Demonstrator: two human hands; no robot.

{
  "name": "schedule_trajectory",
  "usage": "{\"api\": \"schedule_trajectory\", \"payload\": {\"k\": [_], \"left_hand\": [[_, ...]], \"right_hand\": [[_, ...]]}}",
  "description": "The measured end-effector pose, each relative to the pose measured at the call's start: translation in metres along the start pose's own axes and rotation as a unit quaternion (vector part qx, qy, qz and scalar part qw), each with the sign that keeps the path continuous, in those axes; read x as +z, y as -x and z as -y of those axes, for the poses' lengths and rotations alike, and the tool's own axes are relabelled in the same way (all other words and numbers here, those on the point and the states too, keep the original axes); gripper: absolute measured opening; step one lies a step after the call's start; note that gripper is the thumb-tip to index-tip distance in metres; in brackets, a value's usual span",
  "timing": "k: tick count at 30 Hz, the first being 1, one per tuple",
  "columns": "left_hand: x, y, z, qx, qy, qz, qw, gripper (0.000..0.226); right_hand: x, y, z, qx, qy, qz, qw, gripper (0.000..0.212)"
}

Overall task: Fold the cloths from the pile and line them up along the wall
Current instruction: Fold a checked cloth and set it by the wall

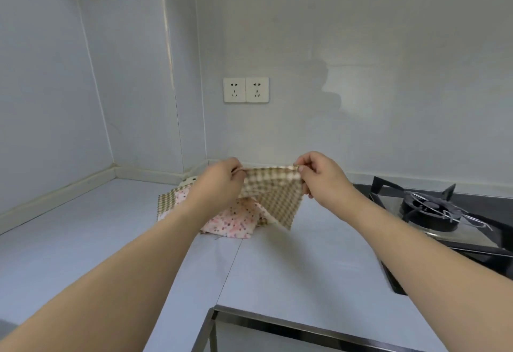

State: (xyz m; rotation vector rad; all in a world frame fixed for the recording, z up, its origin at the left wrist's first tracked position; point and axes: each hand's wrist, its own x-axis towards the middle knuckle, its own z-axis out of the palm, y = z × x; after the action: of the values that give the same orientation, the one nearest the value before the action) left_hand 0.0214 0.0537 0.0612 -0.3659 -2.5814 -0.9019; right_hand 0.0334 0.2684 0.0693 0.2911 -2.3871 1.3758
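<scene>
Pale counter [111, 240] with a gas stove [433, 212] off to the right. The pile [230, 221] of floral and checked cloths sits near the back wall. Above it hangs a checked cloth [273, 199], top corners pinched by left hand [219, 182] and right hand [319, 176].

A brown checked cloth [273, 194] hangs stretched above the floral-and-checked pile [236, 219] on the counter.

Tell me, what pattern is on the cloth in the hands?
Brown and cream checks on the cloth, seen in the head view.
</scene>
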Motion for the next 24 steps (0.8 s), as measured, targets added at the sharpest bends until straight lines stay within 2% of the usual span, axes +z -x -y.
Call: {"api": "schedule_trajectory", "payload": {"k": [4, 9, 14, 16, 21, 24], "left_hand": [[-0.022, 0.004, -0.057, -0.012, 0.115, 0.042, 0.992, 0.031], [-0.03, 0.016, -0.109, 0.005, 0.18, 0.092, 0.979, 0.024], [-0.02, 0.022, -0.12, 0.009, 0.177, 0.173, 0.969, 0.019], [-0.012, 0.022, -0.114, -0.004, 0.18, 0.192, 0.965, 0.014], [0.02, 0.022, -0.087, -0.037, 0.117, 0.197, 0.973, 0.005], [0.039, 0.016, -0.069, -0.044, 0.059, 0.17, 0.983, 0.006]], "right_hand": [[-0.053, 0.02, 0.026, 0.002, 0.044, -0.011, 0.999, 0.023], [-0.107, 0.042, 0.033, -0.008, 0.078, -0.018, 0.997, 0.026], [-0.14, 0.058, 0.014, -0.01, 0.09, -0.016, 0.996, 0.032], [-0.144, 0.062, -0.001, -0.008, 0.091, -0.002, 0.996, 0.027], [-0.135, 0.064, -0.042, -0.014, 0.159, -0.009, 0.987, 0.01], [-0.122, 0.058, -0.063, -0.018, 0.197, -0.034, 0.98, 0.011]]}}
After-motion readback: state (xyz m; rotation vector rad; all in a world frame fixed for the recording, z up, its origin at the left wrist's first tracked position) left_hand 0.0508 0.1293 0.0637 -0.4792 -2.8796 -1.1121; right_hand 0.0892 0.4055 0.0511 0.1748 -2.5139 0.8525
